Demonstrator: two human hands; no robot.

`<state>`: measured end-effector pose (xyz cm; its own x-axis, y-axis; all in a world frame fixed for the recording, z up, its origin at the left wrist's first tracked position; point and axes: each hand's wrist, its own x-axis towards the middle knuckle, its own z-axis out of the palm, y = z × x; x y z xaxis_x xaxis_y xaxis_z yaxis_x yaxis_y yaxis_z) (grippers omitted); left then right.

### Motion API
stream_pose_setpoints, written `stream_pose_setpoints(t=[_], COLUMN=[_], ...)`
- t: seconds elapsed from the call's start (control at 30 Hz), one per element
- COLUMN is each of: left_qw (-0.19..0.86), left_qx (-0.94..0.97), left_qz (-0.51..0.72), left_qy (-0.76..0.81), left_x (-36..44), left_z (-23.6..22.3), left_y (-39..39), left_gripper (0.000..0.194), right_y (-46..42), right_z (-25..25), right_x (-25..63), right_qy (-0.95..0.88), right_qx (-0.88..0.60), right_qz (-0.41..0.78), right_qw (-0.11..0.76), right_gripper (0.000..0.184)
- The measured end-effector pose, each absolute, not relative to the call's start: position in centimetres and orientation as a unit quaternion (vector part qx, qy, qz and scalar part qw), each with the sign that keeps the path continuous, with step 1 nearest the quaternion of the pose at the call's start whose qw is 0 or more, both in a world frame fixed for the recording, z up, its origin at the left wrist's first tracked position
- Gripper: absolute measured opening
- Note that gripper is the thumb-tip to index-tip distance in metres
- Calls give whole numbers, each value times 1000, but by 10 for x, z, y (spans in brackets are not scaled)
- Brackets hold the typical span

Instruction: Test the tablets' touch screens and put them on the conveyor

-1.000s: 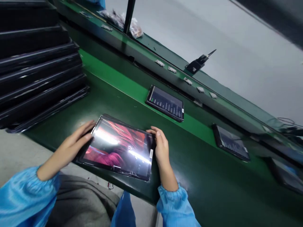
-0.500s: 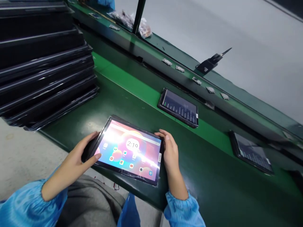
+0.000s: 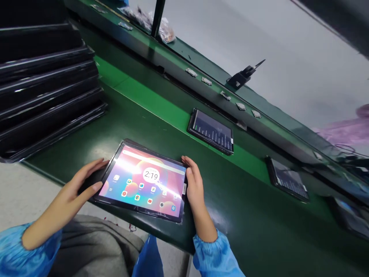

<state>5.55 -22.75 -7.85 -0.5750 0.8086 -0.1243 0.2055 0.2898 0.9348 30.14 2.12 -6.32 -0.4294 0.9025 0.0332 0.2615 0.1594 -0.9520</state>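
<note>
Both hands grip tablet (image 3: 142, 184): left hand (image 3: 77, 184), right hand (image 3: 193, 182); screen lit, clock 2:19.

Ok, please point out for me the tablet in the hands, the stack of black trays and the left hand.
tablet (image 3: 144, 184): head view, middle of the lit screen.
stack of black trays (image 3: 49, 88): head view, front edges of the trays.
left hand (image 3: 79, 184): head view, back of the hand.
</note>
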Motion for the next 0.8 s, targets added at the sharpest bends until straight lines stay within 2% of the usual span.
stream_pose_setpoints(t=[0.43,0.6,0.8], left_qw=[251,251,230], left_qx=[328,321,321], left_qz=[444,423,419], left_qy=[795,809,818], left_x=[54,43,46], left_z=[-81,-75,-69], left_y=[-216,-197,-186], left_gripper=[58,61,58], right_y=[12,0,-5], right_z=[-59,-55,-48], right_x=[344,352,358], right_qy=[-679,-729,-774], right_qx=[-366,-332,-306], right_qz=[590,567,533], right_qw=[239,194,154], right_gripper=[65,76,81])
